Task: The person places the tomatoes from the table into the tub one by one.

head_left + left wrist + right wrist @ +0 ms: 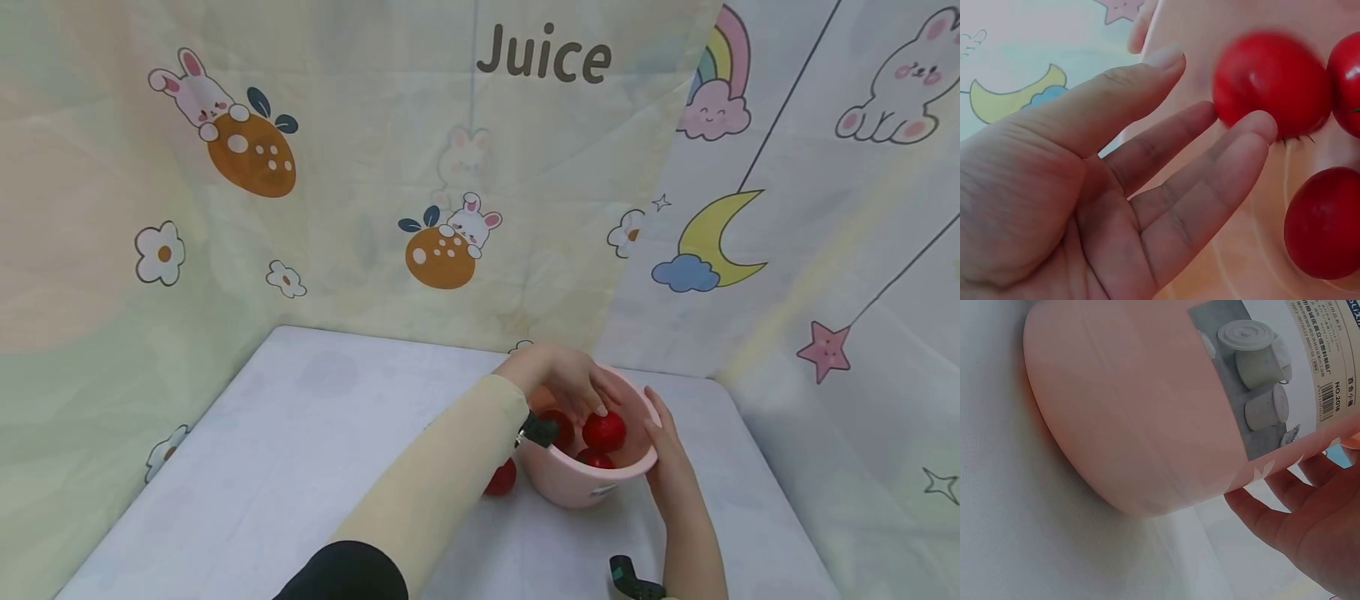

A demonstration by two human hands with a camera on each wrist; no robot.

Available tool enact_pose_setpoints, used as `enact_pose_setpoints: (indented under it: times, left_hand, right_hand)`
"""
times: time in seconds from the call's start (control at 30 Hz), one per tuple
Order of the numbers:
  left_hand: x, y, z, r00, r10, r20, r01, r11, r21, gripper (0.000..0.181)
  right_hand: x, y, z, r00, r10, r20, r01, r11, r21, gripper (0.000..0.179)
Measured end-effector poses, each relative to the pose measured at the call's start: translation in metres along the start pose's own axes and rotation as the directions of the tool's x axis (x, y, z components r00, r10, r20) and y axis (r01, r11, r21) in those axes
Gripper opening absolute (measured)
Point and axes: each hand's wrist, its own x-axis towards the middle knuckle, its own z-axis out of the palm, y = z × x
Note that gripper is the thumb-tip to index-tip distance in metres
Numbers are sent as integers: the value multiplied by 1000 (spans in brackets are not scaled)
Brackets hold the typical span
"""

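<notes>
A pink plastic bucket (562,485) stands on the white table, its mouth tilted toward the head camera. Several red tomatoes, among them one tomato (603,432) near the right wall, are inside it. My left hand (566,382) reaches in over the far left rim. In the left wrist view its fingers are extended, and a blurred tomato (1272,84) is just beyond the fingertips. My right hand (670,467) holds the bucket's right side at the rim; the right wrist view shows its fingers against the outer wall, below a printed label (1272,369).
Another tomato (501,479) lies on the table (300,433) left of the bucket, partly hidden by the left sleeve (442,458). Printed cloth walls (360,150) with cartoon rabbits enclose the table at the back and sides.
</notes>
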Motion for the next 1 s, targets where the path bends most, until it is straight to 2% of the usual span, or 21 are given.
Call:
enact_pose_setpoints:
  times: [0.1,0.3,0.47,0.6,0.73,0.93,1.0]
  left_hand:
    - [-1,-3,-1,1000,18,1,-18,1000,-2,39]
    - [-5,-5,0,1000,14,-18,-15,1000,-24,37]
    - [-15,-1,3,997,47,-63,-47,999,-1,35]
    - [-26,3,2,986,131,-104,-124,990,73,36]
    - [-34,3,-6,973,202,-115,-188,975,120,40]
    - [-48,-8,-22,954,262,-145,-240,959,149,42]
    - [-55,-13,-28,950,265,-163,-241,958,153,42]
  right_hand:
    - [1,0,1,1000,3,0,-3,1000,5,60]
    - [1,-1,4,1000,6,6,-6,1000,5,59]
    - [1,-1,6,1000,9,11,-9,1000,7,59]
    - [2,-3,5,1000,17,12,-17,1000,5,59]
    - [2,-4,3,1000,20,9,-20,1000,-4,59]
    - [2,-5,2,999,47,5,-47,999,-10,60]
    - [2,-6,1,998,60,-1,-60,998,-10,60]
